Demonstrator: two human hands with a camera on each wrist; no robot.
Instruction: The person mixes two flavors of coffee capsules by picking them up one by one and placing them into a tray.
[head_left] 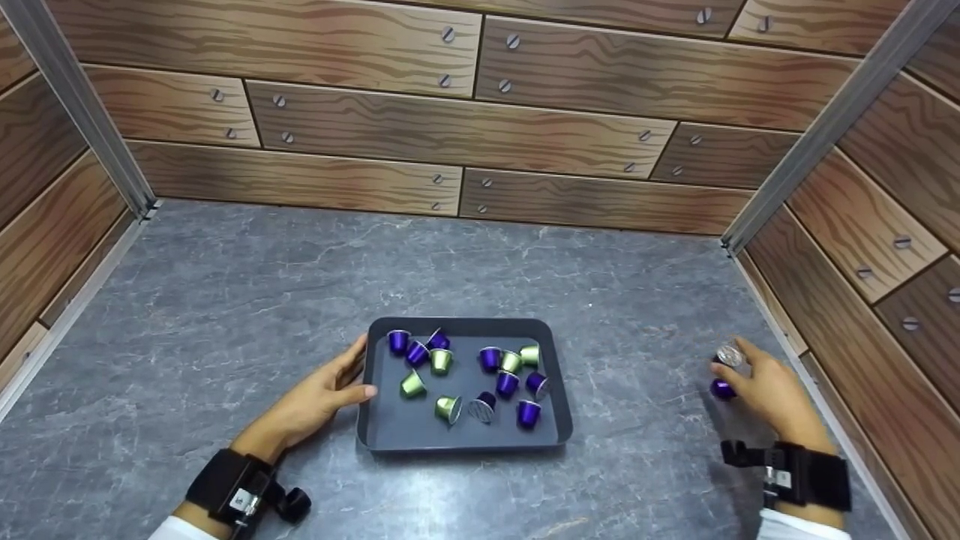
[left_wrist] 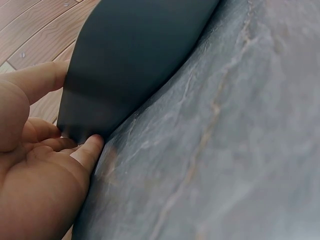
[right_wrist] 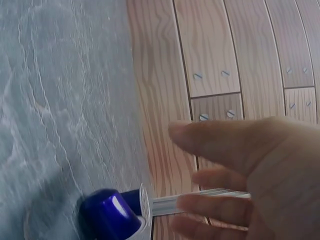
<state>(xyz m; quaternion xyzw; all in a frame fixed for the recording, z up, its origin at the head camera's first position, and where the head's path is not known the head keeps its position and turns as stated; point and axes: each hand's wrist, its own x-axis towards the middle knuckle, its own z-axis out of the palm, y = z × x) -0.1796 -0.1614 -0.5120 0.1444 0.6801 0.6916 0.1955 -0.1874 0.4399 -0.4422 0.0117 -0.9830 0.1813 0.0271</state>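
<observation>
My left hand [head_left: 319, 397] grips the dark grey tray [head_left: 465, 444] at its left side. Its thumb lies over the rim, and the other fingers are curled against the outer wall, close to the base in the left wrist view. Several purple coffee capsules [head_left: 529, 413] and green coffee capsules [head_left: 412, 385] lie scattered in the tray. Far to the right, my right hand [head_left: 776, 394] is spread beside two more capsules. One shows its silver lid [head_left: 728, 355] between thumb and fingers; the other is a purple capsule [right_wrist: 107, 215]. In the right wrist view the fingertips stand apart from both.
The grey marbled tabletop [head_left: 285, 277] runs back to a wood-patterned wall [head_left: 360, 120]. Another such wall [head_left: 862, 300] stands close to the right of my right hand, with metal posts in the corners. Each wrist wears a black strap [head_left: 814, 476] with a camera.
</observation>
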